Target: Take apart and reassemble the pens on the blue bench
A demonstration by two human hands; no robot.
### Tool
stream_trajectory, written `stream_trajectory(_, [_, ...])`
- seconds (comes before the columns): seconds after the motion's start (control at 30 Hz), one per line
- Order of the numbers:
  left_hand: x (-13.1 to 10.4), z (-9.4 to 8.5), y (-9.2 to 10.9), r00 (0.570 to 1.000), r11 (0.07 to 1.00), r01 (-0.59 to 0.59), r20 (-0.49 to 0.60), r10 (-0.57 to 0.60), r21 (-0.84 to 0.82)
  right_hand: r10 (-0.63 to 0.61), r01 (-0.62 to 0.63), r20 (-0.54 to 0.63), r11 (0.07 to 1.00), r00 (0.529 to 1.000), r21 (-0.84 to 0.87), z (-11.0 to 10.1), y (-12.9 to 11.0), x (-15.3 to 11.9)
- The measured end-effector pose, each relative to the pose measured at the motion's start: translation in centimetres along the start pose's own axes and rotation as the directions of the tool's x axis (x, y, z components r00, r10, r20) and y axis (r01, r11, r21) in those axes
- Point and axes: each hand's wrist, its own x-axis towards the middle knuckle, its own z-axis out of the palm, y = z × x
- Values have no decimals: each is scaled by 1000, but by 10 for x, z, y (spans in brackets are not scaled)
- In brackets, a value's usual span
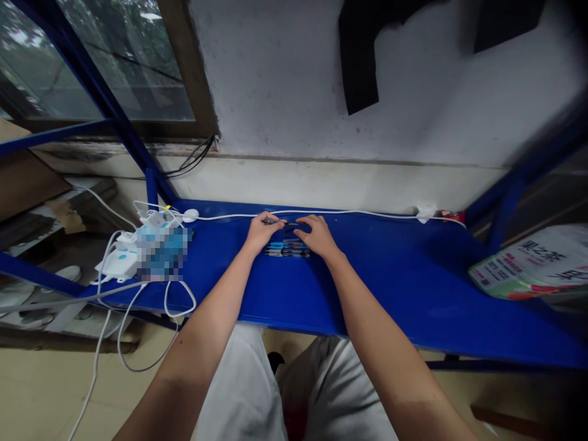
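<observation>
Above the far half of the blue tabletop [294, 294], my left hand [263, 231] is closed on a dark pen [275, 222] that points to the right. My right hand [316, 234] is just right of the pen's far end, thumb and index finger curved and apart. Whether its fingertip touches the pen I cannot tell. Several pens [288, 252] lie side by side below and between my hands, some with blue parts and others with grey or clear ones. The right hand partly covers their right ends.
A white power strip [118, 256] with plugs and tangled cables sits at the table's left end, beside a pixelated blue item [165, 251]. A white cable [353, 212] runs along the back edge. At the right lies a printed plastic package [528, 263]. Blue frame posts [505, 214] rise at both ends.
</observation>
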Motion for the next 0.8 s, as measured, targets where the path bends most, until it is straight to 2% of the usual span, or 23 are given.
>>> stream_trajectory(0.17, [-5, 3, 9, 998, 1000, -4, 64, 6, -31, -42, 42, 9, 999, 999, 2, -4, 0, 3])
stream_trajectory(0.43, [7, -16, 8, 987, 993, -40, -156, 22, -110, 43, -39, -64, 997, 997, 60, -17, 21, 1])
stream_trajectory(0.57, [4, -15, 6, 995, 993, -51, -81, 60, 105, 60, -57, -50, 996, 997, 63, -17, 24, 0])
stream_trajectory(0.67, [3, -12, 3, 995, 951, -94, -5, 100, 295, 61, -60, -36, 998, 997, 34, -15, 25, 1])
stream_trajectory(0.8, [8, -13, -1, 988, 916, -130, -25, 150, 379, 116, -117, -25, 993, 993, -25, -17, 32, -1])
